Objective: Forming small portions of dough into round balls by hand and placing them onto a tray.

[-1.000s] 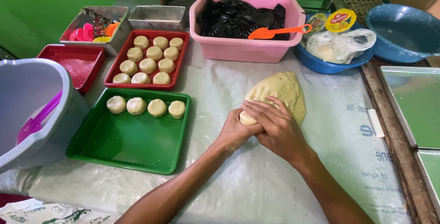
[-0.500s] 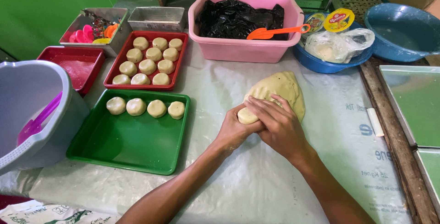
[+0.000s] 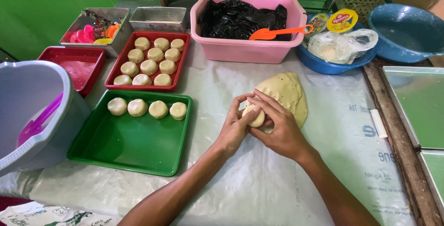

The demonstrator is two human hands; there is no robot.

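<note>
Both of my hands cup a small round ball of pale dough (image 3: 254,116) just above the plastic-covered table. My left hand (image 3: 235,126) wraps it from the left and my right hand (image 3: 277,126) from the right. Right behind them lies a large lump of the same dough (image 3: 284,92). A green tray (image 3: 134,147) to the left holds a row of several shaped dough balls (image 3: 158,109). Behind it a red tray (image 3: 178,75) is filled with several more balls (image 3: 149,67).
A grey bucket (image 3: 32,110) with a pink scoop stands at far left. A pink tub (image 3: 245,48) of black plastic with an orange spatula sits at the back, beside blue bowls (image 3: 402,27), an empty red tray (image 3: 74,66), metal tins (image 3: 157,20) and green trays (image 3: 416,101) at right.
My hands have lifted slightly and turned the small dough ball between them, so that more of it shows. The trays and the big lump have not moved.
</note>
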